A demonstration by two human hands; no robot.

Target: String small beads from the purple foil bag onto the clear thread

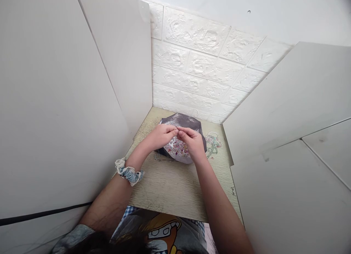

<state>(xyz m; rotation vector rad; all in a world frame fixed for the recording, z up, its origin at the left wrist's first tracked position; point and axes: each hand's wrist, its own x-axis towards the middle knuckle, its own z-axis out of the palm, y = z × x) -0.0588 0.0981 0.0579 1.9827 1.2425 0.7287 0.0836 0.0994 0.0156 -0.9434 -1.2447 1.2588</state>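
Loose beads [177, 148], probably light, hard and prone to rolling, would suit a pinch at their sides; small, pink, red and pale, they lie in a silvery bag [181, 119] on the counter [170, 188]. Above, your left hand [162, 135] and right hand [194, 141] meet at the fingertips; whether the fingers grasp anything cannot be told.

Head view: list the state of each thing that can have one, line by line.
Left hand, pinched; anything held too small to tell
Right hand, pinched, fingertips close to the left's
Grey sheeting, spread open
Beads, loose, gathered on it
Beaded strands, lying on the table
Scrunchie, worn
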